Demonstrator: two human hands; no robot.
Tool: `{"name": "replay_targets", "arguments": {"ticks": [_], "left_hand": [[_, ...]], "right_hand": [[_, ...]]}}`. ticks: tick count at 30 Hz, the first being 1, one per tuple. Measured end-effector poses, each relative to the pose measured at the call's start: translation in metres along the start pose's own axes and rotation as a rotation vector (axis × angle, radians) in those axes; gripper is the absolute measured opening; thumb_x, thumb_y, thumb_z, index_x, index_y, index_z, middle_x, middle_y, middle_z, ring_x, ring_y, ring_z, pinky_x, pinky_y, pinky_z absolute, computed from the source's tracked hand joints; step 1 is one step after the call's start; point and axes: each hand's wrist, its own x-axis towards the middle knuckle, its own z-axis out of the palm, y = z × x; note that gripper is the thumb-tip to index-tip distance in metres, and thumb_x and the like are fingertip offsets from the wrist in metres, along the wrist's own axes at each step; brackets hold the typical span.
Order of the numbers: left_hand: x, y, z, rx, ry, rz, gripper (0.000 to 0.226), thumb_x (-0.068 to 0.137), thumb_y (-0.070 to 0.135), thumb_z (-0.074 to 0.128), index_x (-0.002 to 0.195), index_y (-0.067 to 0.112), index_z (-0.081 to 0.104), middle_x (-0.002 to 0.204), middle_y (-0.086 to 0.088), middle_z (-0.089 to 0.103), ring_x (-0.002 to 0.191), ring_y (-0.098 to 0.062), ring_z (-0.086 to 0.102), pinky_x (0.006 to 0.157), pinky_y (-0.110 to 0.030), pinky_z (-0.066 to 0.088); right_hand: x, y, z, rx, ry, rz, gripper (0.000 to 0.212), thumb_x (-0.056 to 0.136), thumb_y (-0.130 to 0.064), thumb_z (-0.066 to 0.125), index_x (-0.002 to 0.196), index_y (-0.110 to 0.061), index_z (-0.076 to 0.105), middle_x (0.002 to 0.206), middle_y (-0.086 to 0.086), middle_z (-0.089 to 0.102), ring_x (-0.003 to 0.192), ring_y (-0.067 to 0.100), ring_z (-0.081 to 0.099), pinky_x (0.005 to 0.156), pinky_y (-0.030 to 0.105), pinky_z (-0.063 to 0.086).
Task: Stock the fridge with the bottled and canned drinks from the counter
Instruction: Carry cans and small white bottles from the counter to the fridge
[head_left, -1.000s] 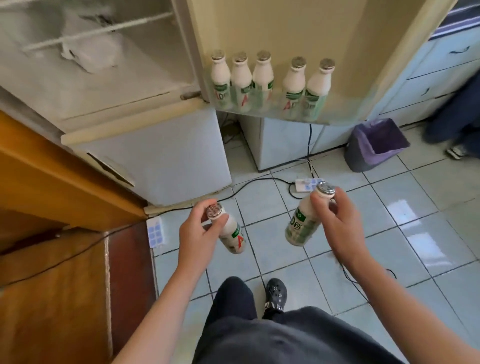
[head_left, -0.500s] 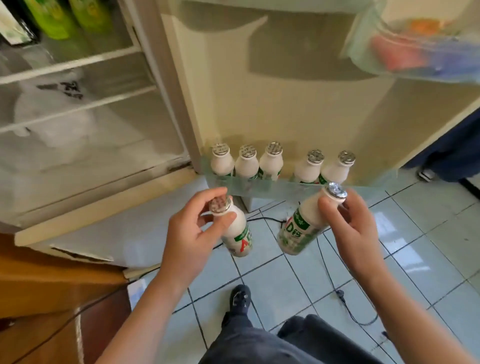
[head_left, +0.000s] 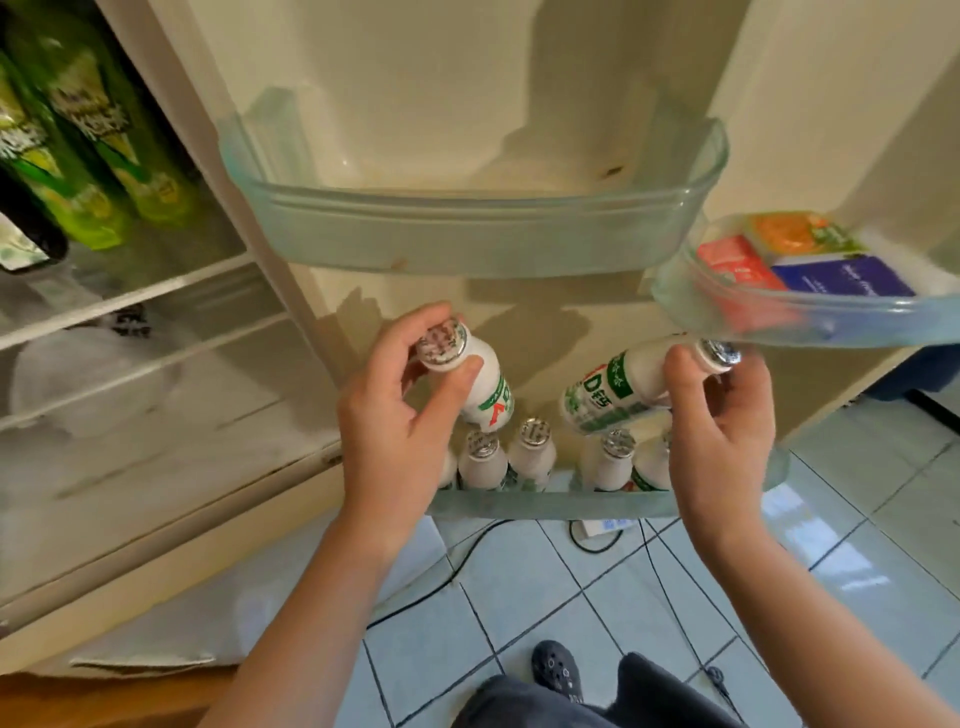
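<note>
My left hand (head_left: 395, 415) grips a small white drink bottle (head_left: 480, 387) with a foil cap near its neck. My right hand (head_left: 719, 431) grips a second white bottle (head_left: 613, 389), tilted, with green lettering. Both are held in front of the open fridge door, just above its lowest door shelf (head_left: 550, 501), where several matching white bottles (head_left: 530, 460) stand upright. Above my hands hangs an empty clear door shelf (head_left: 467, 234). Green bottles (head_left: 98, 150) lie on an upper rack inside the fridge at the left.
A small clear door bin (head_left: 810, 306) at the right holds orange, red and blue packets. Wire racks (head_left: 130, 312) and a white bag sit inside the fridge. Cables and a power strip (head_left: 602, 527) lie on the tiled floor below.
Both hands have risen with their bottles from floor level up to just above the lowest door shelf. My view has tilted up, bringing the upper door shelves and green bottles into sight.
</note>
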Motion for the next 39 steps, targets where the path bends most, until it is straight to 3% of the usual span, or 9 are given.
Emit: {"name": "replay_targets", "arguments": {"ticks": [6, 10, 12, 16, 18, 22, 26, 35, 39], "left_hand": [[0.012, -0.034, 0.026, 0.115, -0.031, -0.082, 0.035, 0.080, 0.035, 0.062, 0.112, 0.048, 0.054, 0.107, 0.027, 0.062, 0.102, -0.002, 0.061, 0.087, -0.018, 0.046], [0.007, -0.056, 0.038, 0.231, -0.066, -0.138, 0.035, 0.080, 0.028, 0.066, 0.112, 0.037, 0.058, 0.100, 0.031, 0.060, 0.095, 0.007, 0.059, 0.083, -0.010, 0.045], [0.005, -0.065, 0.041, 0.268, -0.105, -0.188, 0.034, 0.081, 0.022, 0.069, 0.113, 0.030, 0.060, 0.100, 0.025, 0.061, 0.095, 0.006, 0.059, 0.082, -0.008, 0.044], [0.001, -0.075, 0.045, 0.361, -0.213, -0.244, 0.035, 0.084, 0.016, 0.068, 0.117, 0.020, 0.060, 0.106, 0.008, 0.064, 0.093, -0.007, 0.060, 0.083, -0.013, 0.042], [-0.001, -0.076, 0.046, 0.461, -0.284, -0.200, 0.032, 0.085, 0.017, 0.066, 0.117, 0.017, 0.060, 0.104, 0.006, 0.064, 0.089, -0.005, 0.056, 0.075, -0.004, 0.036], [-0.002, -0.076, 0.049, 0.664, -0.403, -0.164, 0.029, 0.089, 0.023, 0.061, 0.118, 0.019, 0.059, 0.110, 0.002, 0.064, 0.096, -0.014, 0.059, 0.072, -0.018, 0.033], [0.002, -0.076, 0.052, 0.772, -0.470, -0.173, 0.031, 0.094, 0.026, 0.052, 0.125, 0.022, 0.055, 0.123, 0.004, 0.058, 0.106, -0.015, 0.057, 0.064, -0.015, 0.016], [-0.001, -0.071, 0.048, 0.631, -0.455, -0.189, 0.032, 0.090, 0.022, 0.058, 0.122, 0.016, 0.058, 0.127, 0.000, 0.054, 0.117, -0.013, 0.049, 0.082, -0.010, 0.026], [-0.010, -0.062, 0.047, 0.574, -0.384, -0.135, 0.026, 0.087, 0.013, 0.062, 0.112, 0.011, 0.064, 0.133, -0.006, 0.051, 0.125, -0.020, 0.047, 0.103, -0.030, 0.036]], "right_hand": [[0.032, 0.017, 0.011, -0.205, -0.236, 0.001, 0.009, 0.087, -0.034, 0.064, 0.084, -0.038, 0.057, 0.079, -0.020, 0.066, 0.078, -0.008, 0.061, 0.066, 0.007, 0.045], [0.040, 0.031, 0.008, -0.436, -0.421, -0.032, 0.013, 0.084, -0.037, 0.065, 0.096, -0.035, 0.061, 0.089, -0.020, 0.064, 0.081, -0.003, 0.058, 0.070, 0.012, 0.043], [0.041, 0.038, 0.007, -0.537, -0.440, -0.053, 0.029, 0.082, -0.038, 0.066, 0.108, -0.027, 0.064, 0.094, -0.018, 0.061, 0.086, 0.000, 0.055, 0.071, 0.014, 0.039], [0.043, 0.046, 0.008, -0.633, -0.502, 0.010, 0.031, 0.077, -0.033, 0.071, 0.107, -0.024, 0.066, 0.093, -0.012, 0.066, 0.089, 0.008, 0.061, 0.072, 0.021, 0.043], [0.043, 0.050, 0.008, -0.696, -0.537, 0.056, 0.032, 0.073, -0.030, 0.074, 0.103, -0.023, 0.068, 0.094, -0.007, 0.069, 0.091, 0.012, 0.063, 0.076, 0.027, 0.049], [0.045, 0.053, 0.012, -0.790, -0.601, 0.116, 0.034, 0.069, -0.028, 0.076, 0.102, -0.023, 0.068, 0.094, -0.004, 0.069, 0.092, 0.017, 0.064, 0.077, 0.033, 0.053], [0.047, 0.055, 0.017, -0.918, -0.676, 0.139, 0.045, 0.073, -0.037, 0.072, 0.115, -0.024, 0.063, 0.106, -0.001, 0.068, 0.099, 0.019, 0.062, 0.081, 0.034, 0.052], [0.045, 0.048, 0.017, -0.948, -0.871, 0.046, 0.041, 0.086, -0.029, 0.058, 0.125, -0.019, 0.052, 0.114, 0.006, 0.064, 0.100, 0.025, 0.058, 0.080, 0.034, 0.049], [0.035, 0.042, 0.000, -1.003, -0.777, -0.048, 0.048, 0.090, -0.031, 0.057, 0.135, -0.019, 0.047, 0.128, 0.005, 0.058, 0.113, 0.025, 0.055, 0.088, 0.035, 0.048]]}}
